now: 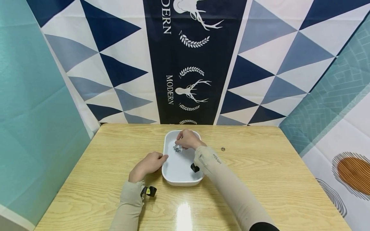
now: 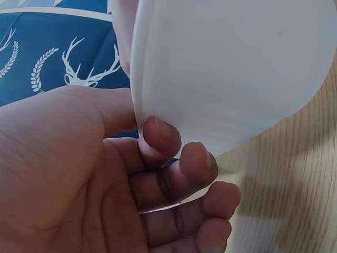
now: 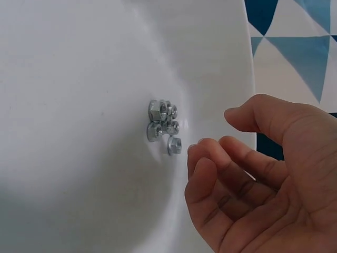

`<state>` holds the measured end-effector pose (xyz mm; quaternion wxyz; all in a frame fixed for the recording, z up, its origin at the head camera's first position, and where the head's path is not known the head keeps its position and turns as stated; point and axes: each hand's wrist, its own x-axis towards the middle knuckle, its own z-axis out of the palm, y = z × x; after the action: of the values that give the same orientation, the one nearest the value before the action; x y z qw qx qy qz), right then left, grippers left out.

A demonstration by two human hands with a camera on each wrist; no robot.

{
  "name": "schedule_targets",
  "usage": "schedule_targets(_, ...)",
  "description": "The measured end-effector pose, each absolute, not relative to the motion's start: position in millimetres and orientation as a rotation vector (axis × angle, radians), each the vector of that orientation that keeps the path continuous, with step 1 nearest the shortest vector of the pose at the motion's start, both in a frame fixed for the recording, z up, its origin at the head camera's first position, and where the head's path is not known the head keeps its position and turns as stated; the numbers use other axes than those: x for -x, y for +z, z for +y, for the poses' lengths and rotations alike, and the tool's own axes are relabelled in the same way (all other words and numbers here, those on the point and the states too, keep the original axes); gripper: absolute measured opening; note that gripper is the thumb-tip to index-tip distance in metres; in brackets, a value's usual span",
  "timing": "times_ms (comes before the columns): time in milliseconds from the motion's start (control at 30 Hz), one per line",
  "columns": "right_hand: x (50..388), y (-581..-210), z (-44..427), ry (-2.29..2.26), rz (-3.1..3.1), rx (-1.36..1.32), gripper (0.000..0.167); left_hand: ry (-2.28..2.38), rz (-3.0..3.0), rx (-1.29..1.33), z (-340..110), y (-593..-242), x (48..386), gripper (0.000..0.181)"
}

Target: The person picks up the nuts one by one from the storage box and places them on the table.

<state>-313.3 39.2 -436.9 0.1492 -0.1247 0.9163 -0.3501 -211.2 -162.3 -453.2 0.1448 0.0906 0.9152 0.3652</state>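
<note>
A white tray (image 1: pixel 177 171) with raised walls lies on the wooden table. Its left rim is pinched by my left hand (image 1: pixel 147 166), the thumb over the edge and the curled fingers against the outer wall in the left wrist view. Inside the tray, toward its far end, sits a small cluster of several silver flange nuts (image 3: pixel 156 132). My right hand (image 3: pixel 258 179) hovers just beside these nuts, apart from them. Its thumb and fingers are loosely bent with a gap between them, and nothing shows in the grasp.
One more small metal nut (image 1: pixel 223 149) lies on the wooden table (image 1: pixel 260 179), to the right of the tray. Behind the table's far edge hangs a patterned cloth (image 1: pixel 188 64) with deer heads and triangles. Another sheet (image 1: pixel 43 112) hangs on the left.
</note>
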Motion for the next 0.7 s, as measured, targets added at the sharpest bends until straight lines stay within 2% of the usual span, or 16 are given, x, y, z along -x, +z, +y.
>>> schedule_targets(700, 318, -455, 36, -1.01, 2.625, 0.329, 0.014, 1.085, 2.627, -0.255, -163, -455, 212, 0.04)
